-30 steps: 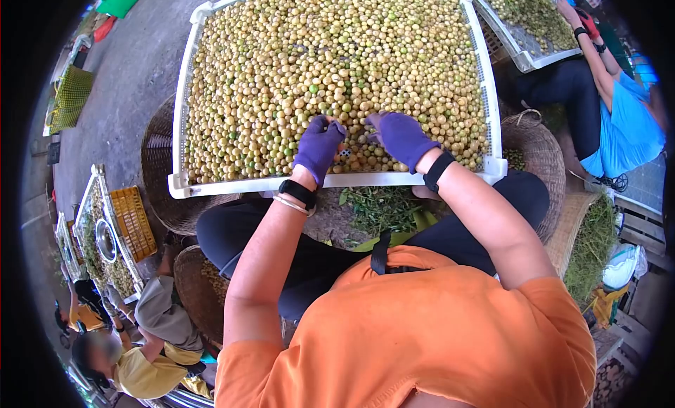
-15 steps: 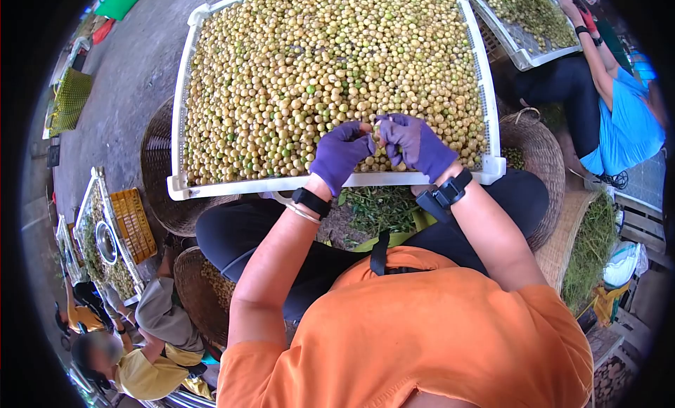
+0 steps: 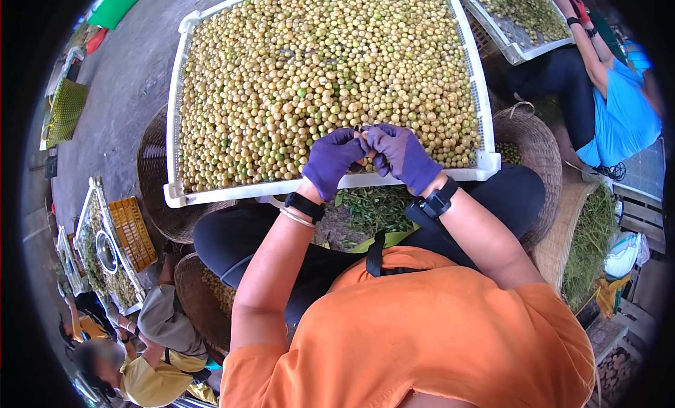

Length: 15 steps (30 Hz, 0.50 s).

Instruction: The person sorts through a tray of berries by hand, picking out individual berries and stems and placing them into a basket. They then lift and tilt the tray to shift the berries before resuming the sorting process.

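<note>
A white mesh tray [image 3: 232,193] full of small round yellow-green fruits [image 3: 316,85] lies in front of me. Over its near edge, my left hand [image 3: 334,160] and my right hand [image 3: 404,155] meet, both in purple gloves with bare fingertips. Each hand is closed, thumb and fingers pinched together at the same spot. Whatever sits between the fingertips is small and mostly hidden by them. Fruits lie right under and around both hands.
Wicker baskets [image 3: 545,137] stand at both sides of my legs. Green stalks [image 3: 369,208] lie below the tray. Another person in blue [image 3: 619,120] works at a second tray [image 3: 524,53] on the right. A yellow crate [image 3: 133,232] and more people are at the left.
My hands have drawn closer together, the right one shifting left. The tray appears slightly further left and up in view. The greenish bit seen earlier at my right fingertips no longer shows clearly.
</note>
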Motion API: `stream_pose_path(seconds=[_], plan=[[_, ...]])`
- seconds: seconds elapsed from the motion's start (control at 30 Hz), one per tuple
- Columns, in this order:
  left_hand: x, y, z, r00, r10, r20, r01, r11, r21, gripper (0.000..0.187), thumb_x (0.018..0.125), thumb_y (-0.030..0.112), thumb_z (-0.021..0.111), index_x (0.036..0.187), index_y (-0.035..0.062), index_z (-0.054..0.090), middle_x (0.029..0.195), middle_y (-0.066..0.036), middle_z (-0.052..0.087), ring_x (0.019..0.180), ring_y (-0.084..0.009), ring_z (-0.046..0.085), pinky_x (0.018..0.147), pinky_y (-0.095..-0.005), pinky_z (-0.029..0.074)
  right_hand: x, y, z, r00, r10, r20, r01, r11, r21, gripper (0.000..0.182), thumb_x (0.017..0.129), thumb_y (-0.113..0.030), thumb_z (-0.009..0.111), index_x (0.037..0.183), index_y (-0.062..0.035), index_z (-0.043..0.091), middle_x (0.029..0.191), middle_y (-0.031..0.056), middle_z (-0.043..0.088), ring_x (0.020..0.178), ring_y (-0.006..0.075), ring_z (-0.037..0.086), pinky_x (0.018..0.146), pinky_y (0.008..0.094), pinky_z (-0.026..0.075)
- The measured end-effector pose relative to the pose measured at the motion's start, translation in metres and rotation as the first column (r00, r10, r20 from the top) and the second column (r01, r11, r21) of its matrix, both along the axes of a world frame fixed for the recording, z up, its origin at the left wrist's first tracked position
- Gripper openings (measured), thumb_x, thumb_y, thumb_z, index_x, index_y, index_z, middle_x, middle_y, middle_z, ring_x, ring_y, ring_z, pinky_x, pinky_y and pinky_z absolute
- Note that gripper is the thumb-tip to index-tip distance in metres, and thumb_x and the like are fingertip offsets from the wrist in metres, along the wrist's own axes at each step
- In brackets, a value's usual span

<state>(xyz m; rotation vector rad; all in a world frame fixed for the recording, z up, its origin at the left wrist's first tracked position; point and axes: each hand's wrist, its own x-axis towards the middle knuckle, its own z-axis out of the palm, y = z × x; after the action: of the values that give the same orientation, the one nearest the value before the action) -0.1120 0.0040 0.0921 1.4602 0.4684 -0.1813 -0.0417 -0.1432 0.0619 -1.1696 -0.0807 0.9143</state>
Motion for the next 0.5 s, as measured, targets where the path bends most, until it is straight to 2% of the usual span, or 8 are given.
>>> stream_pose_path(seconds=[0.07, 0.13, 0.2, 0.3, 0.4, 0.5], plan=[[0.0, 0.001, 0.001, 0.999, -0.028, -0.028, 0.026, 0.999, -0.044, 0.018, 0.089, 0.02, 0.062, 0.097, 0.0035, 0.063, 0.082, -0.001, 0.065, 0.069, -0.0061, 0.058, 0.066, -0.0219, 0.05, -0.004, 0.001, -0.003, 0.999, -0.038, -0.014, 0.038, 0.999, 0.02, 0.026, 0.091, -0.03, 0.059, 0.08, -0.0066, 0.061, 0.059, -0.0003, 0.053, 0.043, 0.0074, 0.047, 0.036, 0.0218, 0.035], [-0.001, 0.003, -0.004, 0.998, -0.04, -0.044, 0.036, 0.994, -0.102, 0.018, 0.09, 0.021, 0.062, 0.096, 0.0036, 0.063, 0.083, -0.001, 0.065, 0.069, -0.006, 0.058, 0.066, -0.0217, 0.05, -0.008, 0.003, -0.004, 0.998, -0.058, 0.018, 0.059, 0.997, -0.04, 0.027, 0.091, -0.028, 0.058, 0.077, -0.0054, 0.061, 0.059, 0.0006, 0.054, 0.043, 0.0077, 0.048, 0.036, 0.0229, 0.036], [-0.003, 0.002, -0.007, 0.998, -0.047, -0.048, 0.044, 0.998, -0.053, 0.023, 0.09, 0.025, 0.063, 0.097, 0.0031, 0.063, 0.083, -0.002, 0.066, 0.068, -0.0068, 0.059, 0.065, -0.0216, 0.05, -0.009, 0.004, -0.004, 0.996, -0.042, 0.084, 0.053, 0.989, -0.138, 0.026, 0.09, -0.027, 0.057, 0.077, -0.0052, 0.061, 0.059, 0.0009, 0.054, 0.043, 0.0078, 0.048, 0.036, 0.0233, 0.036], [-0.006, 0.002, -0.011, 0.996, -0.076, -0.053, 0.076, 0.997, -0.005, 0.03, 0.09, 0.031, 0.063, 0.095, 0.0017, 0.063, 0.081, -0.003, 0.066, 0.067, -0.008, 0.06, 0.065, -0.022, 0.051, -0.006, -0.002, -0.009, 0.986, 0.021, 0.167, 0.01, 0.983, -0.183, 0.027, 0.089, -0.029, 0.056, 0.078, -0.0049, 0.061, 0.059, 0.0015, 0.055, 0.044, 0.0082, 0.05, 0.037, 0.0232, 0.038], [-0.004, 0.0, -0.009, 0.992, -0.093, -0.079, 0.097, 0.994, 0.051, 0.026, 0.091, 0.026, 0.063, 0.094, 0.0008, 0.063, 0.082, -0.004, 0.066, 0.068, -0.0088, 0.06, 0.065, -0.022, 0.051, -0.005, -0.005, -0.003, 0.985, 0.071, 0.156, -0.035, 0.974, -0.223, 0.027, 0.089, -0.029, 0.056, 0.079, -0.0046, 0.062, 0.06, 0.0024, 0.057, 0.045, 0.0082, 0.051, 0.037, 0.0232, 0.039], [-0.004, -0.004, -0.014, 0.999, -0.051, -0.016, 0.05, 0.997, -0.059, 0.018, 0.091, 0.019, 0.06, 0.092, 0.0014, 0.062, 0.081, -0.005, 0.065, 0.07, -0.0103, 0.06, 0.067, -0.0232, 0.051, -0.006, -0.004, -0.002, 0.994, 0.011, 0.113, 0.011, 0.981, -0.196, 0.027, 0.089, -0.029, 0.055, 0.081, -0.0044, 0.062, 0.061, 0.0034, 0.058, 0.046, 0.0081, 0.052, 0.038, 0.0231, 0.04]])
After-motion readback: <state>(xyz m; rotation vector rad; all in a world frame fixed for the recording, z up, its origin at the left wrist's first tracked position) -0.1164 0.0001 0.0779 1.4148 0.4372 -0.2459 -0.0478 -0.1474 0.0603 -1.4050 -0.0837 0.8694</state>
